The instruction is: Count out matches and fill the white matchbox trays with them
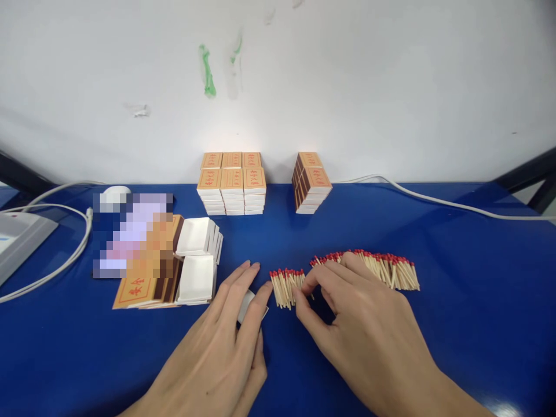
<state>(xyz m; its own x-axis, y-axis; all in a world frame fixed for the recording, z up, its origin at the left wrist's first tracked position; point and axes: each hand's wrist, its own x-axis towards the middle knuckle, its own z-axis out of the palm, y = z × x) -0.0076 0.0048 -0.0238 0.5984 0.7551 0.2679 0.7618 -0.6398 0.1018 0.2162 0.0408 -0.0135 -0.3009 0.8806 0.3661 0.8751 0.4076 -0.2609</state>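
My left hand (230,336) lies with fingers stretched and apart over a small white matchbox tray (247,305), which shows between the fingers and is partly hidden. Its index fingertip reaches the left side of a small group of red-headed matches (284,288). At the right side of that group, my right hand (358,315) has thumb and index finger drawn together in a pinch on matches; how many is hidden. The other fingers of this hand curl over the left part of a longer row of matches (397,272), which runs to the right.
White empty trays (196,279) stand stacked left of my hands, beside flattened orange matchbox sleeves (139,289). Stacked matchboxes (232,185) and a smaller stack (313,184) stand against the wall. A blurred phone-like slab (139,231), a white mouse (115,197) and cables (65,269) lie left.
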